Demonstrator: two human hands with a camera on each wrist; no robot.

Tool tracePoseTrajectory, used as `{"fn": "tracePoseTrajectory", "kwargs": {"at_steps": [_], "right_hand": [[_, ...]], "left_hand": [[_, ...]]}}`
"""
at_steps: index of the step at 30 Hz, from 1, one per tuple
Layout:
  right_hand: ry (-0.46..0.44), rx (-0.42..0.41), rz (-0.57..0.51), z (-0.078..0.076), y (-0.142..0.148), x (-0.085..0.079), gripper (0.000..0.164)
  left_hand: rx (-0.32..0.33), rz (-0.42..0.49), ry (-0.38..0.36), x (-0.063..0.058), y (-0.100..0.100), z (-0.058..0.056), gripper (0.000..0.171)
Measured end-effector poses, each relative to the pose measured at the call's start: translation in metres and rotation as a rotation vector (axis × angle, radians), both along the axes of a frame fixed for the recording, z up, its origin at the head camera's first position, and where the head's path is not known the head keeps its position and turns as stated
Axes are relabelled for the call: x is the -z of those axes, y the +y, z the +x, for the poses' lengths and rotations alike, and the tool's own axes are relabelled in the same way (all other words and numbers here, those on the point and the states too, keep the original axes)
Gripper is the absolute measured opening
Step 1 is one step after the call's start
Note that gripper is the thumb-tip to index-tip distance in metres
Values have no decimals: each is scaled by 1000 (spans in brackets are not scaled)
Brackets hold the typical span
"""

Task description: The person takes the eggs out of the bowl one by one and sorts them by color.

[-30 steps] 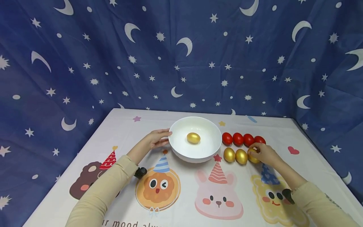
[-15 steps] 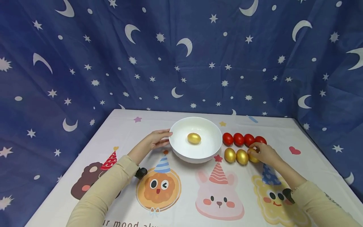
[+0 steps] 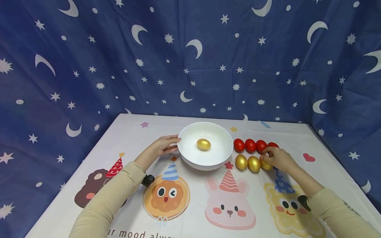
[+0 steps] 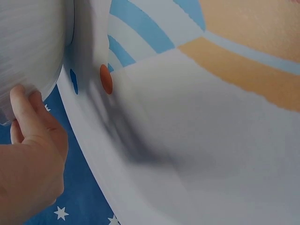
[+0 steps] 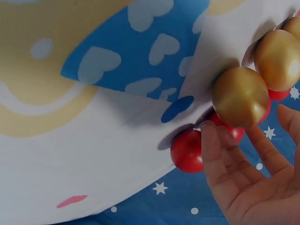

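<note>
A white bowl stands mid-table with one golden egg lying inside. My left hand grips the bowl's left side at the rim; in the left wrist view its fingers rest against the outer wall. To the right of the bowl, three golden eggs form a row. Over the rightmost golden egg is my right hand, partly hiding it in the head view. The right wrist view shows the right hand's fingers parted beside that egg, not closed round it. Contact at the fingertips is hard to judge.
Behind the golden row lies a row of several red eggs, the far right one partly covered by my right hand. A white cloth with cartoon prints covers the table. A blue star-and-moon curtain hangs behind.
My right hand has shifted slightly back and to the right, its fingers loosening from the rightmost golden egg. My left hand and the bowl keep their places.
</note>
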State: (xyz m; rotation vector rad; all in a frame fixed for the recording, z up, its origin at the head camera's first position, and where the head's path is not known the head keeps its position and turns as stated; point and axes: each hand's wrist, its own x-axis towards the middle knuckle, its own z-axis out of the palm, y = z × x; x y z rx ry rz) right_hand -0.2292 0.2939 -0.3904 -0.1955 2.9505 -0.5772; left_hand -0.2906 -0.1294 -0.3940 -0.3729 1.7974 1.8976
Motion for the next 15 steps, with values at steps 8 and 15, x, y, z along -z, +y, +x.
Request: {"fn": "tracePoseTrajectory", "kwargs": {"at_steps": [8, 15], "right_hand": [[-15, -10, 41, -4, 0, -3, 32], [-3, -58, 56, -7, -2, -10, 28]], "left_hand": [[-20, 16, -7, -1, 1, 3, 54], [-27, 16, -2, -1, 1, 3, 54]]}}
